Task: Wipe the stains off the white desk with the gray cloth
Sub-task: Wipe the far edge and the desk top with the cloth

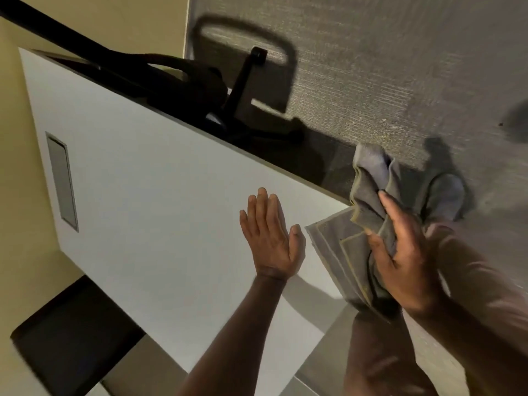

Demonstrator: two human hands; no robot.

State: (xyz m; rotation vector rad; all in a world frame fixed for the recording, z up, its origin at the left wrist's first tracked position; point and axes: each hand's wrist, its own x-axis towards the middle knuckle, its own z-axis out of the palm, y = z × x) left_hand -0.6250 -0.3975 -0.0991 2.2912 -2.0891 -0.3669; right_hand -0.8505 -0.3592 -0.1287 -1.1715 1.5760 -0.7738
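Gray cloth [368,207] sits bunched in the right hand [405,261], fingers curled around its folds, just off the white bench's [148,195] corner. Yellowish stitched edges show. The left hand [271,238] lies flat, fingers spread, on the bench.

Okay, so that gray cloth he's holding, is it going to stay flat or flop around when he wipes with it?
Probably floppy: the gray cloth droops in loose folds from the right hand. It looks light, held by a loose grip. Its layers seem likely to bunch when pushed.
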